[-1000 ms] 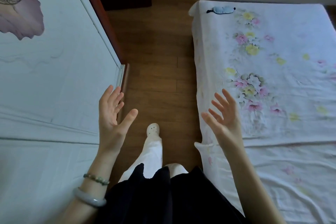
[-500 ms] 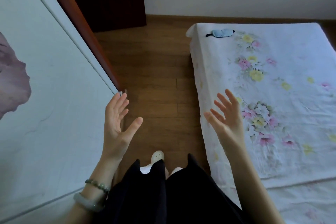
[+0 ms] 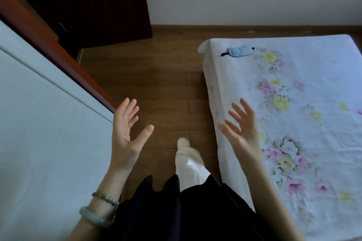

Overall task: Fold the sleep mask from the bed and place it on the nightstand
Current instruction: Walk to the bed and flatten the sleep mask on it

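A light blue sleep mask with a dark strap lies flat near the far left corner of the bed, which has a white floral sheet. My left hand is raised over the wooden floor, palm up, fingers spread, holding nothing. My right hand is raised at the bed's near left edge, fingers apart and empty. Both hands are far short of the mask. No nightstand is in view.
A white wardrobe panel with a red-brown frame fills the left side. A dark wooden door stands at the back left. A wooden floor strip runs between wardrobe and bed; my foot steps on it.
The view has moved forward along the floor strip; the mask and the bed's far corner sit lower and nearer. Both hands stay raised and open. My foot has stepped ahead.
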`<state>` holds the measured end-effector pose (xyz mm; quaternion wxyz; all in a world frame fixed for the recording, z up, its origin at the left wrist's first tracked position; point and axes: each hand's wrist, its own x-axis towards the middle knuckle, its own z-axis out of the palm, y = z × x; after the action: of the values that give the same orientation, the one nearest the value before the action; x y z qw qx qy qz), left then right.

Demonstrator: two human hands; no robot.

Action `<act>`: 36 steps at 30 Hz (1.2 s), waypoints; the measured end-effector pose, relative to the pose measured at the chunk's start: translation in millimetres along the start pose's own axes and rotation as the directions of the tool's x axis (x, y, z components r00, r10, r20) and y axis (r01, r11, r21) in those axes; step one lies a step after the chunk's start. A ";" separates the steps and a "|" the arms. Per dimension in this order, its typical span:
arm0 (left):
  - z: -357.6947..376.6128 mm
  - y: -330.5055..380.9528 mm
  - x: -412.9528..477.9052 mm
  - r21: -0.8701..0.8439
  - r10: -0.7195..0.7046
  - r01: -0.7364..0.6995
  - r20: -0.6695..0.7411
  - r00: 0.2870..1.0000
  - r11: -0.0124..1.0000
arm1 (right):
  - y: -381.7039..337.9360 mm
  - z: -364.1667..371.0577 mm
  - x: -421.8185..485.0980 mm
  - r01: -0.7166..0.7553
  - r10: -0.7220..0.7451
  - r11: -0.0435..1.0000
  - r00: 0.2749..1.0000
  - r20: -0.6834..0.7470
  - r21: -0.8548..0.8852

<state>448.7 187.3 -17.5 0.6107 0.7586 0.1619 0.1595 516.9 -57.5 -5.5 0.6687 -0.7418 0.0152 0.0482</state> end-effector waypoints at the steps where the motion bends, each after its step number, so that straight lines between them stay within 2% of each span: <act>1: 5.7 0.1 18.4 -0.005 0.000 0.000 -0.012 1.000 1.000 | -1.7 1.7 20.9 0.002 -0.002 1.000 1.000 0.004 0.005; 8: 40.2 9.1 129.3 -0.047 -0.014 0.009 -0.100 0.995 0.999 | -21.7 3.1 156.5 0.032 -0.032 0.999 0.999 0.038 -0.004; 18: 66.6 7.5 263.1 -0.066 0.050 -0.054 -0.060 0.997 0.996 | -32.6 32.4 287.0 0.017 -0.016 0.999 0.999 0.044 -0.039; 32: 46.1 -20.5 552.3 -0.126 0.092 -0.084 0.060 0.994 0.988 | -50.4 148.6 490.6 -0.005 0.002 1.000 0.989 -0.148 -0.016; 36: 48.1 -16.0 624.8 -0.130 0.098 -0.080 0.136 0.986 0.988 | -61.8 177.8 540.8 -0.001 -0.001 1.000 0.977 -0.213 -0.009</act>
<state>1029.3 423.7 -15.3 0.6588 0.7352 0.0736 0.1420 1051.2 148.4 -11.9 0.6599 -0.7457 0.0868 -0.0314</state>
